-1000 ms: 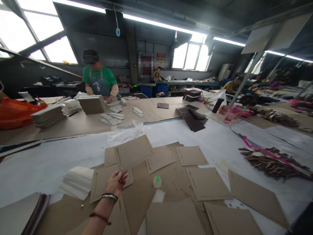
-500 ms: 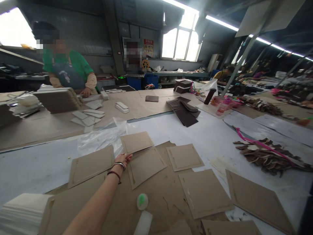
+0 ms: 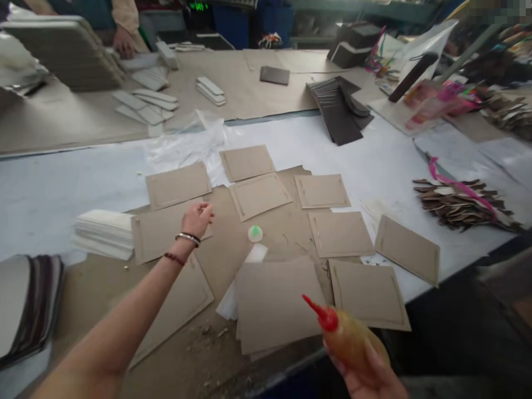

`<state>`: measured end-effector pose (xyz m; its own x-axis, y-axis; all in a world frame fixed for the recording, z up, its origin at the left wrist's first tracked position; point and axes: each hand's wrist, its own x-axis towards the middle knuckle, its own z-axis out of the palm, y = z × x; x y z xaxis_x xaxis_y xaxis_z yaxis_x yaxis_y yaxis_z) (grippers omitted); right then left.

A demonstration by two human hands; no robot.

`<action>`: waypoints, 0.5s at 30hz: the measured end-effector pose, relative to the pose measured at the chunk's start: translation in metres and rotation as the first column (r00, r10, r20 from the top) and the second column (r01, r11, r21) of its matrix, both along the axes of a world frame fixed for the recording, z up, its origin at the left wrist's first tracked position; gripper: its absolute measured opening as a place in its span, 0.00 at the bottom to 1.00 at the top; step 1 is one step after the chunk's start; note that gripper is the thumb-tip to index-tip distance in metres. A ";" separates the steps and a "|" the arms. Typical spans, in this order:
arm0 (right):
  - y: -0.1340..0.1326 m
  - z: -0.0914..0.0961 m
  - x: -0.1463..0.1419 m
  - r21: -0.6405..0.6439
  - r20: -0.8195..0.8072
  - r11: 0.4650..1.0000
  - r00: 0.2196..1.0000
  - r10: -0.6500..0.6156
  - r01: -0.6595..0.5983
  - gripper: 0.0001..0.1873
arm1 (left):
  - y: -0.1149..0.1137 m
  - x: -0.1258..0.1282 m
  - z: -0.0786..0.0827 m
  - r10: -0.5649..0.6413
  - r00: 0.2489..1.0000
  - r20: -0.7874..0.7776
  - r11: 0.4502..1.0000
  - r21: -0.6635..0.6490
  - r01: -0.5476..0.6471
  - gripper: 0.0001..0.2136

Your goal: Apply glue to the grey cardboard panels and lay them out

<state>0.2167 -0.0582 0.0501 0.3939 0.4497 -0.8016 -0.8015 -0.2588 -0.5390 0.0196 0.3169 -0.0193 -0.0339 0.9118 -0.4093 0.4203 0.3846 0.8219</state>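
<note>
My left hand [image 3: 198,220] hovers over a grey-brown board [image 3: 160,233] on the left, its fingers curled together; whether they hold anything is hidden. At the lower right, my right hand [image 3: 366,372] is wrapped round a squeeze bottle [image 3: 353,338] of yellowish liquid, its red nozzle pointing up and left. The nozzle tip lies in front of a stack of boards [image 3: 278,305]. Around my hands lie several single boards, among them a middle one [image 3: 260,195] and a right one [image 3: 341,234], with glue-like lines along their edges.
A small round white-and-green item [image 3: 255,233] lies mid-table. White strips [image 3: 103,233] are stacked at left, near dark sheets [image 3: 33,310]. Brown scraps [image 3: 461,202] with a pink ribbon lie right. Across the table, a co-worker's hand [image 3: 123,41] is beside a tall stack [image 3: 62,52].
The view has tilted down. My left hand has drawn back from the middle board towards the left one. My right hand and the squeeze bottle have come into view.
</note>
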 end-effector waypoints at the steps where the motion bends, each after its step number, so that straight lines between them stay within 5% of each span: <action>1: 0.008 0.000 -0.004 -0.004 0.046 1.000 0.999 0.012 -0.012 0.18 | -0.029 -0.015 0.008 -0.039 0.999 -0.017 0.999 0.002 0.039 0.10; 4: 0.030 -0.001 -0.017 -0.055 0.301 0.996 0.950 0.084 -0.070 0.23 | -0.125 -0.050 0.022 -0.101 0.994 -0.032 0.995 -0.027 0.100 0.04; 8: 0.040 -0.007 -0.034 -0.171 0.571 0.976 0.793 0.210 -0.135 0.30 | -0.229 -0.064 0.020 -0.163 0.984 0.071 0.976 -0.134 0.171 0.07; 11: 0.038 -0.011 -0.046 -0.181 0.618 0.966 0.742 0.259 -0.187 0.30 | -0.270 -0.056 0.011 -0.109 0.985 0.135 0.974 -0.186 0.133 0.16; 15: 0.041 -0.017 -0.056 -0.227 0.671 0.945 0.666 0.327 -0.236 0.30 | -0.287 -0.043 -0.006 -0.101 0.967 0.235 0.956 -0.245 0.160 0.23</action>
<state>0.1602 -0.0175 0.0331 0.7236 0.5597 -0.4038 -0.0909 -0.5027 -0.8597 -0.0237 0.0297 -0.0253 0.1947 0.7627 -0.6167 0.3032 0.5511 0.7774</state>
